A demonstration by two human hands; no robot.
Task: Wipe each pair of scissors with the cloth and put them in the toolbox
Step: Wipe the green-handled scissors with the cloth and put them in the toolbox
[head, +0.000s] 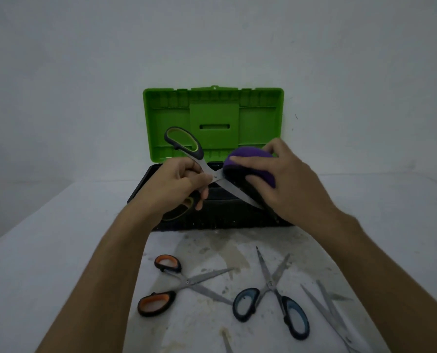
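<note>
My left hand [180, 183] grips green-handled scissors [187, 145] near the pivot, blades spread open, above the toolbox. My right hand [283, 179] holds a purple cloth [248, 163] wrapped over one blade. The toolbox [146, 179] is black with its green lid [213, 115] standing open against the wall. On the table in front lie orange-handled scissors [166, 284], blue-handled scissors [271, 296] and another pair with bare metal blades [327, 309] at the right, all lying open.
The white table [47, 250] is stained and gritty in the middle, in front of the toolbox. A thin blade tip [226, 340] shows at the bottom edge. A plain wall stands right behind the toolbox.
</note>
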